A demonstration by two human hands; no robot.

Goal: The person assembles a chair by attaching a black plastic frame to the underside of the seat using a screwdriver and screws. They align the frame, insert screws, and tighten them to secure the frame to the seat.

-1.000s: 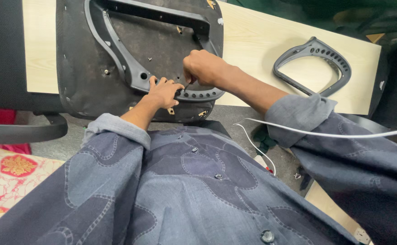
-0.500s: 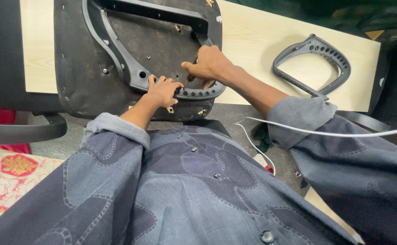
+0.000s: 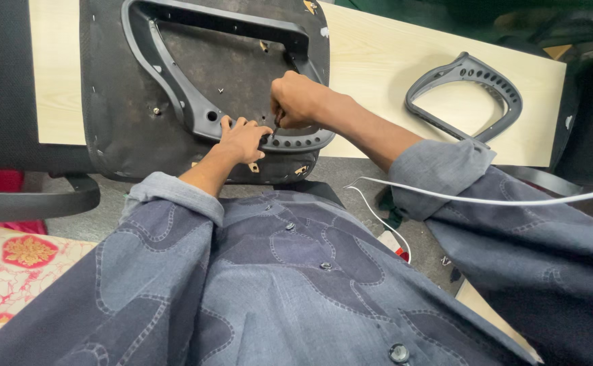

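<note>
A dark chair seat point(image 3: 117, 102) lies upside down on a pale wooden table point(image 3: 371, 61), with a grey plastic armrest bracket point(image 3: 174, 81) lying on it. My left hand point(image 3: 242, 139) rests flat on the bracket's lower bar, fingers spread over its holes. My right hand point(image 3: 296, 100) is closed just above that bar, pinching a small thin thing that is mostly hidden by the fingers; I cannot tell what it is.
A second grey armrest bracket point(image 3: 466, 91) lies loose on the table to the right. A white cable point(image 3: 486, 200) crosses over my right sleeve. A black chair arm point(image 3: 32, 203) sits at lower left, and a patterned red and cream cloth point(image 3: 18, 271) lies below it.
My right hand has shifted slightly left and down toward the bracket's lower bar. My left hand has stayed on the bracket.
</note>
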